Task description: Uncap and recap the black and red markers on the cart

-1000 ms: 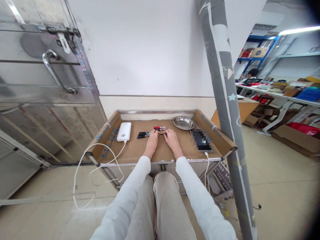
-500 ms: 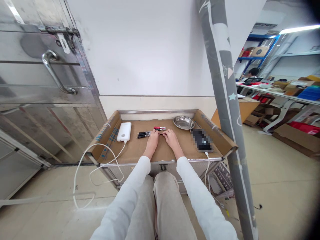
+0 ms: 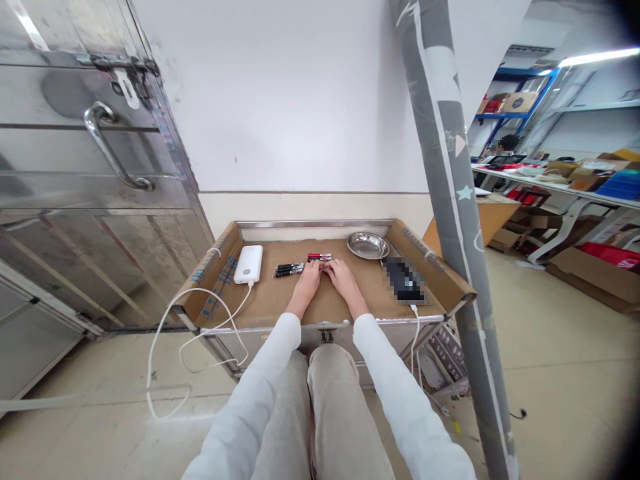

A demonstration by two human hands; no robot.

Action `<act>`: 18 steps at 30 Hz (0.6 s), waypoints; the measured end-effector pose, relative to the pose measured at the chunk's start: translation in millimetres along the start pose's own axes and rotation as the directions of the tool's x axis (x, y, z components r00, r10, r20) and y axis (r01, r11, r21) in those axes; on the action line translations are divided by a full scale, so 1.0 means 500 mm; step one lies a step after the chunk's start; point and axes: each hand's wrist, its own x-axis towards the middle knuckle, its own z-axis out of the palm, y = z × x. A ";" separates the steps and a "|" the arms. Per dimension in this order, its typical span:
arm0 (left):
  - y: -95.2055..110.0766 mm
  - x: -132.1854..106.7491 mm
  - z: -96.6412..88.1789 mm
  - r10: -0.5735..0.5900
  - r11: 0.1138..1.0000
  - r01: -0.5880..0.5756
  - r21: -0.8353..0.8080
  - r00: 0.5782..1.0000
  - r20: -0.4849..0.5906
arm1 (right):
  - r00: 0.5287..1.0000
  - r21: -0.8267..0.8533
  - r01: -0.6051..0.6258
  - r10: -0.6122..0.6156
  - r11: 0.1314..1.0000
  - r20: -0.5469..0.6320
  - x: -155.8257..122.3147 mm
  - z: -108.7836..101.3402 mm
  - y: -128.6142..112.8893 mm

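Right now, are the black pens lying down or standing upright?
Lying down: the black pens stretch sideways along the cardboard, beside the left hand.

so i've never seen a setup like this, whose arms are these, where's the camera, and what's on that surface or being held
There's no machine here: the arms belong to a person working bare-handed. One camera worn on their head takes every picture, looking forward and down, so you see roughly what they see.

In front is a cardboard-lined surface. On it, from left to right, lie a white device with a white cable, black pens, some red pens, a shiny metal dish and a dark device blurred by pixels.

The left hand and right hand meet just in front of the red pens. Their fingers hide whatever may be between them, so I can't tell what is held.
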 end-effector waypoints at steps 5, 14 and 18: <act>0.011 -0.002 -0.009 -0.037 0.999 0.036 -0.013 0.997 -0.074 | 1.000 0.060 -0.005 0.004 0.998 0.012 0.002 0.006 0.004; -0.003 0.018 0.001 0.015 0.979 -0.013 0.203 1.000 -0.011 | 0.991 0.010 -0.092 0.092 0.996 -0.096 -0.013 -0.003 -0.001; 0.002 0.017 -0.004 0.045 0.972 -0.052 0.231 0.998 0.037 | 0.966 0.070 -0.152 0.164 0.986 -0.201 -0.020 -0.012 -0.005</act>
